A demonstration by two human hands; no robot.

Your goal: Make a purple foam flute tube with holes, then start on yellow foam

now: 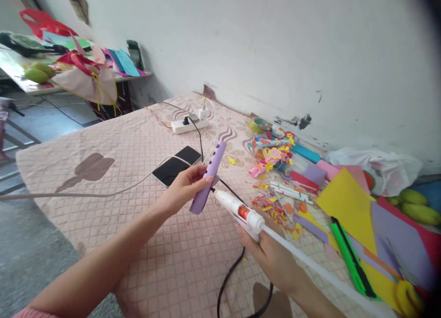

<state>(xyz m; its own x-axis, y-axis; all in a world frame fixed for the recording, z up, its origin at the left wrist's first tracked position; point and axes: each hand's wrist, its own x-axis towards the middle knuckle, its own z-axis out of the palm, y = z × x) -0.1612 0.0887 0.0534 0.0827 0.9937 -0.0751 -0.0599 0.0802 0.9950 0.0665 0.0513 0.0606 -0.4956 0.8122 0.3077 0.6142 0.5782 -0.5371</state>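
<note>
Between the thumb and fingers of my left hand [188, 185] is a rolled purple paper tube [215, 159] with a row of dark dots along one side. It is tilted, its upper end leaning away to the right. My right hand [270, 247] is wrapped round the handle of a white hot glue gun [234, 205]. The gun's dark nozzle points left and is at or very near the tube's right edge; I cannot tell whether they touch. A long, pale glue stick [310, 259] sticks out of the gun's back.
A phone [177, 164] and a white power strip [189, 125] with cables lie beyond my hands. To the right are paper scraps [267, 203], coloured sheets [347, 201], a green utility knife [353, 258] and scissors [406, 295]. A wall borders the table's back.
</note>
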